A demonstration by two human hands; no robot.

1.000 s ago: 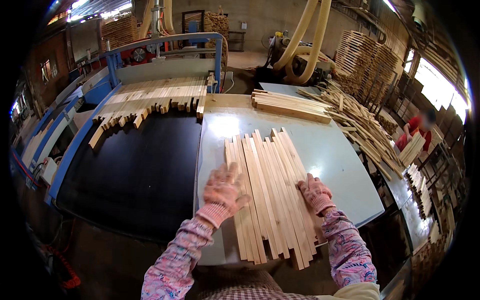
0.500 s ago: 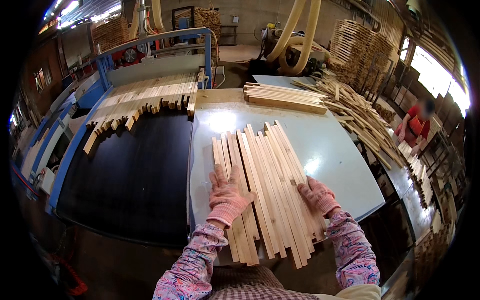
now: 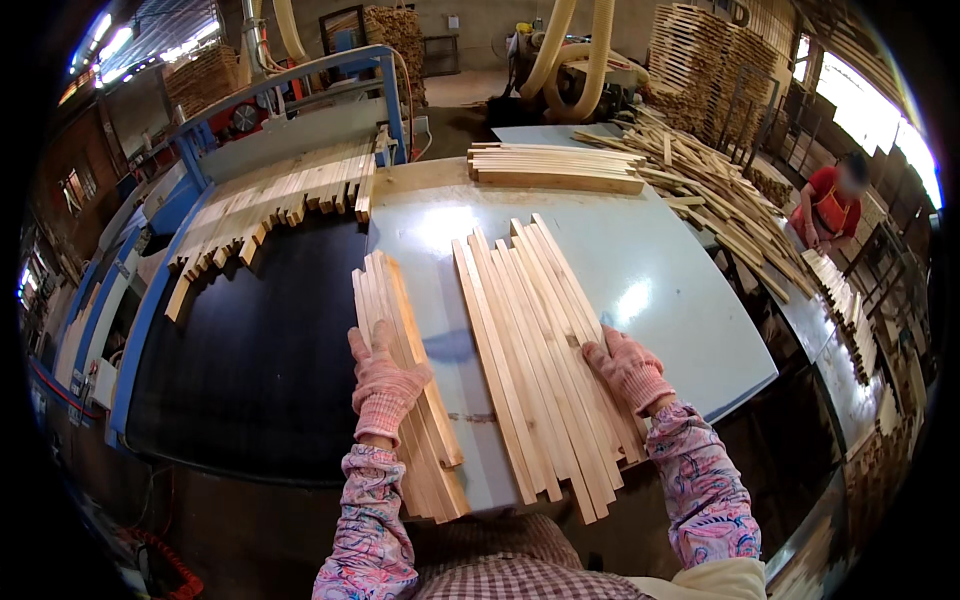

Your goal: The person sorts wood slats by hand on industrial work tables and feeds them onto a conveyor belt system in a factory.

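Note:
My left hand, in a pink knit glove, grips a small group of pale wooden strips across its width. Its fingers lie over the left side and its thumb is at the right. This group lies at the left edge of the grey table, partly over the black conveyor belt. A wider group of wooden strips lies side by side to the right, across a gap of bare tabletop. Against that group's right edge rests my right hand, likewise gloved, its fingers extended and not wrapped around a strip.
Many strips lie on the far belt, under a blue machine frame. A stack of strips sits at the table's far edge. Loose strips are piled beyond. A person in red works at the far right.
My left hand has moved left with a few strips, splitting them from the rest and opening a gap. My right hand stays at the right edge of the wider group.

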